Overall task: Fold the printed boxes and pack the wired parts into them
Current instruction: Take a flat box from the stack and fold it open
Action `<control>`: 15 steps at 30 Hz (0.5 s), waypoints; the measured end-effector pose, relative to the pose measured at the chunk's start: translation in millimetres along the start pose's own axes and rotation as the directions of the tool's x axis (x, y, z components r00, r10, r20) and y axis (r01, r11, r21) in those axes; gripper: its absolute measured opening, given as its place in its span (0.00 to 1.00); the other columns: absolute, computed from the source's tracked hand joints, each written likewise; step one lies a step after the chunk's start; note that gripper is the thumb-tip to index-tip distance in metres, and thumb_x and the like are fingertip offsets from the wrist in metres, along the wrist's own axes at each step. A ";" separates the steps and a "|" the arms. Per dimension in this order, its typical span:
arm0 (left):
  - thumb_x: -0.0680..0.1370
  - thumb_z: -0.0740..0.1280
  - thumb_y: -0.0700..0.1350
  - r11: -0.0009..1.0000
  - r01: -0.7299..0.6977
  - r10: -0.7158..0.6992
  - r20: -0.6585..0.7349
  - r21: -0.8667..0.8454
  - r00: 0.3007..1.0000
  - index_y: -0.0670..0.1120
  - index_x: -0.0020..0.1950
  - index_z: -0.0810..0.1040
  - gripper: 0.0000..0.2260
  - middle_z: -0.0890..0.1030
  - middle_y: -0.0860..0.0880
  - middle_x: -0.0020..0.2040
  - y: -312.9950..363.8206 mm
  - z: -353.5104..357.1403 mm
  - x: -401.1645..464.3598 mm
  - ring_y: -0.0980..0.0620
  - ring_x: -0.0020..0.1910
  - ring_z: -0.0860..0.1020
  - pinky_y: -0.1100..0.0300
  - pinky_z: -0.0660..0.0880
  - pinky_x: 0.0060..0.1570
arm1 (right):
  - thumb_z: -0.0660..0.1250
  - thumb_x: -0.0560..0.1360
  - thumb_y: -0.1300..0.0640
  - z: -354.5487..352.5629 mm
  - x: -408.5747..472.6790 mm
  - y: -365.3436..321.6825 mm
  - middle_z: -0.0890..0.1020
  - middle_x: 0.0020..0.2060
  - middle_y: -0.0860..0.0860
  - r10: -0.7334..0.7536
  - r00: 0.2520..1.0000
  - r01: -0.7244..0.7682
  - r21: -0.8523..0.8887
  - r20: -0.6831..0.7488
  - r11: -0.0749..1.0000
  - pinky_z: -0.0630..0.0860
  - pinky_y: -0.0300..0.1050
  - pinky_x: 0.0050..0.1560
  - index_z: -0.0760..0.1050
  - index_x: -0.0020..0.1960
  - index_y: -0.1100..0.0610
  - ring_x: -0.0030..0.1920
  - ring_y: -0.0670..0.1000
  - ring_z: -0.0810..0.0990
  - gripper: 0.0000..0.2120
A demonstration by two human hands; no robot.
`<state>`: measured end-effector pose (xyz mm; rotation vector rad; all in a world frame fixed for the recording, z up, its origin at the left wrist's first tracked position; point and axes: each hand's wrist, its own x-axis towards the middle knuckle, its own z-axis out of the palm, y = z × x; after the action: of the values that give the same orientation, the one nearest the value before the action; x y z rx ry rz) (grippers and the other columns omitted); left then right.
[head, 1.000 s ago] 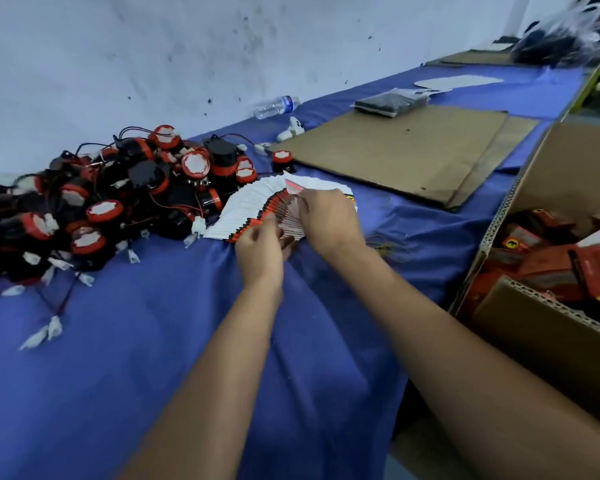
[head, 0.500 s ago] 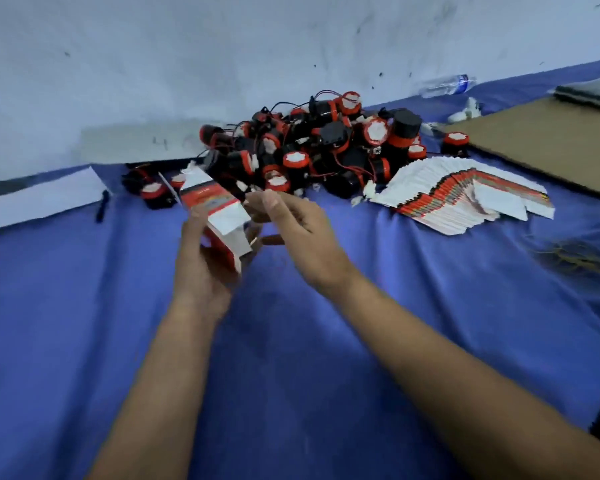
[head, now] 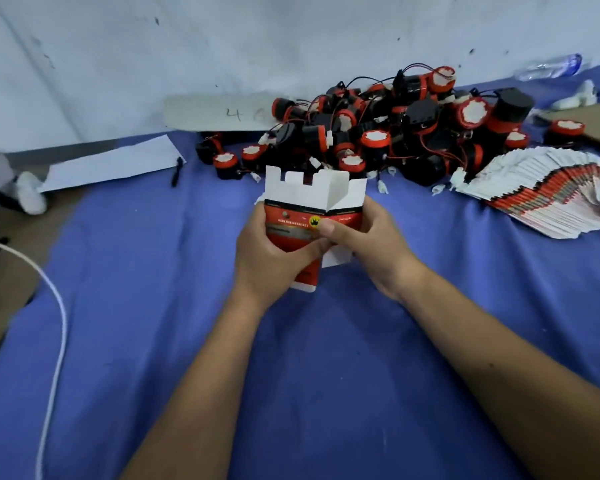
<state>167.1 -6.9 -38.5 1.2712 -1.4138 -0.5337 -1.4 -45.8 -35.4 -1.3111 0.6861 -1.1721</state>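
Note:
A red and white printed box [head: 297, 223] stands opened into a tube above the blue cloth, its white top flaps upright. My left hand [head: 267, 258] grips its left side and lower part. My right hand [head: 368, 244] holds its right side, thumb pressed on the printed front. Behind it lies a heap of black and red wired parts [head: 395, 129] with white connectors. A fanned stack of flat printed boxes [head: 548, 192] lies at the right.
The blue cloth-covered table [head: 153, 323] runs to a white wall. A white sheet [head: 115, 164] and a black pen [head: 177, 171] lie at the back left. A white cord [head: 58, 327] crosses the left side. A plastic bottle [head: 551, 67] and brown cardboard [head: 596, 123] sit far right.
One flat box came off the fanned stack and was carried left. Both hands now hold it, opened into a tube. The camera has turned left, away from the carton.

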 end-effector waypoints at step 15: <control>0.67 0.76 0.60 0.943 0.153 -0.126 0.109 -0.295 0.986 0.63 0.71 0.71 0.33 0.76 0.56 0.69 2.8 0.4 4.0 0.54 0.57 0.82 0.58 0.78 0.52 | 0.76 0.68 0.63 -5.9 -3.0 -13.1 0.73 0.59 0.34 -0.557 0.830 0.427 -0.684 0.035 0.592 0.67 0.58 0.67 0.71 0.64 0.44 0.64 0.42 0.70 0.30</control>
<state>166.4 -9.6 -34.6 1.1142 -1.2613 -0.8789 -11.2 -43.4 -24.6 -2.1329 0.9697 -1.5921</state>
